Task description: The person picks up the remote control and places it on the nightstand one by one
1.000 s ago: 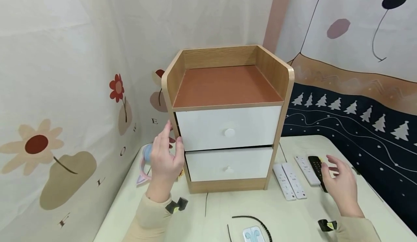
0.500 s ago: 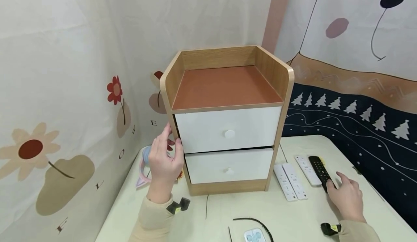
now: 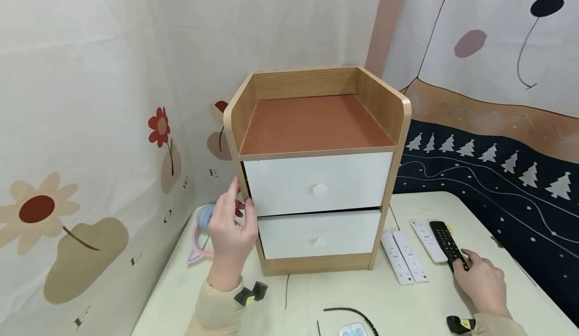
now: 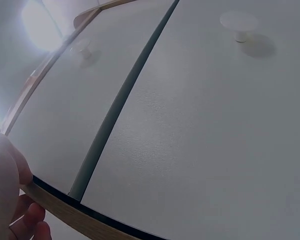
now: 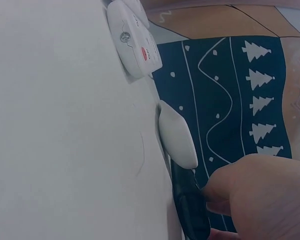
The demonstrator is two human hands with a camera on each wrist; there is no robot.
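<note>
A small wood-toned drawer cabinet (image 3: 318,125) stands on the table, with two white drawer fronts, both pushed nearly flush. My left hand (image 3: 232,230) holds the cabinet's left side edge, thumb at the front and fingers along the outer side; the left wrist view shows the thumb (image 4: 21,167) on that edge beside the dark gap. At the right, my right hand (image 3: 481,283) grips the near end of a black remote control (image 3: 445,241), which lies on the table. In the right wrist view, thumb and fingers are on the remote's (image 5: 190,200) near end.
White power strips (image 3: 403,258) lie between cabinet and remote, another white strip (image 3: 427,240) right beside it. A pink-and-blue item (image 3: 203,225) is behind my left hand. A black curved band (image 3: 357,313) and boxed earphones (image 3: 353,330) lie in front. Printed curtains surround the table.
My right hand has come down and toward me to the remote's near end, and its thumb and fingers have closed on it. The left hand stays at the cabinet's edge.
</note>
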